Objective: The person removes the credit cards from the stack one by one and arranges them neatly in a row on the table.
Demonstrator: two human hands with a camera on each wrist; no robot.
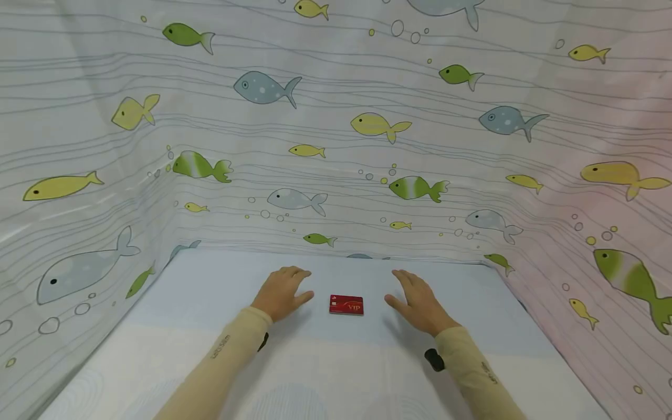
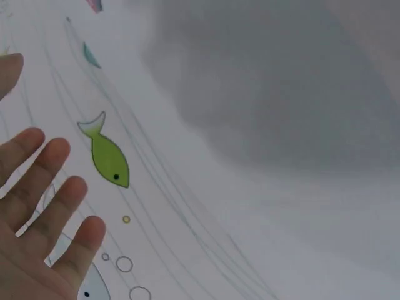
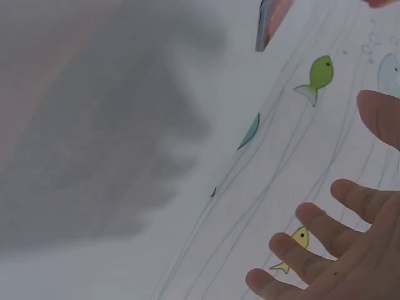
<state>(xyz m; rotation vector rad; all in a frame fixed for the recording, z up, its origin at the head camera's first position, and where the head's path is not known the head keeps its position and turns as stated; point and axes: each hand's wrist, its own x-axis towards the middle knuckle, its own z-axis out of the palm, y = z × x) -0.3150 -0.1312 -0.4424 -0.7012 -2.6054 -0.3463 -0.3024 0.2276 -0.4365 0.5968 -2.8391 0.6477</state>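
Observation:
A red card (image 1: 346, 304) marked "VIP" lies flat on the white and pale blue tabletop (image 1: 336, 367), between the two hands. It looks thick at its edge, so whether it is one card or a stack I cannot tell. To its left my left hand (image 1: 282, 293) hovers, touching nothing, fingers apart in the left wrist view. My right hand (image 1: 418, 300) is held on the card's other side, likewise holding nothing, its fingers spread in the right wrist view. Part of the card (image 3: 270, 25) shows at the top of that view.
A fish-patterned curtain (image 1: 336, 175) hangs behind the table and along both sides. Beige sleeves (image 1: 231, 350) cover both forearms, and a black band piece (image 1: 434, 360) sits under the right wrist. Shadows of the arms fall on the tabletop.

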